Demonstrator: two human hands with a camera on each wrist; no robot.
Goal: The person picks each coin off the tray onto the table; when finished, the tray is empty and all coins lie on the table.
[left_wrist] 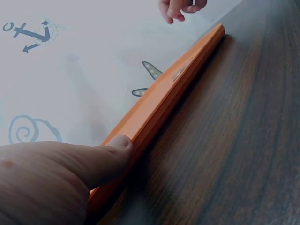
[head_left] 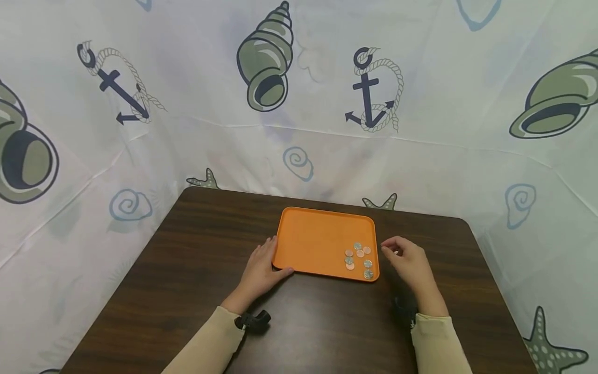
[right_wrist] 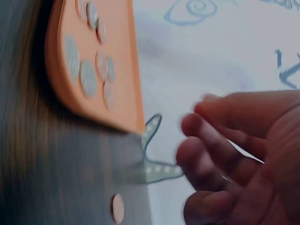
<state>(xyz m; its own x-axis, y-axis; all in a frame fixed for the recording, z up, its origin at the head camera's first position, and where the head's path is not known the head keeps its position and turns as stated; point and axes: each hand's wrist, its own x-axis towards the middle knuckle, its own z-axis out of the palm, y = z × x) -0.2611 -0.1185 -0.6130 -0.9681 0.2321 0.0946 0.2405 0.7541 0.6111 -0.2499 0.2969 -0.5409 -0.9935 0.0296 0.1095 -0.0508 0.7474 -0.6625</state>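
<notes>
Left hand (head_left: pixel 259 270) steadies one orange tray (head_left: pixel 313 241) holding seven coins (head_left: pixel 358 258).

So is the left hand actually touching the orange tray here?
Touching. The left wrist view shows the left hand's thumb pressed against the near edge of the orange tray, and the head view shows that hand lying at the tray's left near corner.

The scene is being lit evenly and brightly from above in the head view, with soft shadows being cast beside the forearms on the table (head_left: pixel 196 270) and a faint sheen being carried along its wood grain. Straight lines are being bent slightly toward the picture edges. Both wrist views are being dimmed and blurred, the right hand (right_wrist: pixel 234 159) being smeared most.
</notes>
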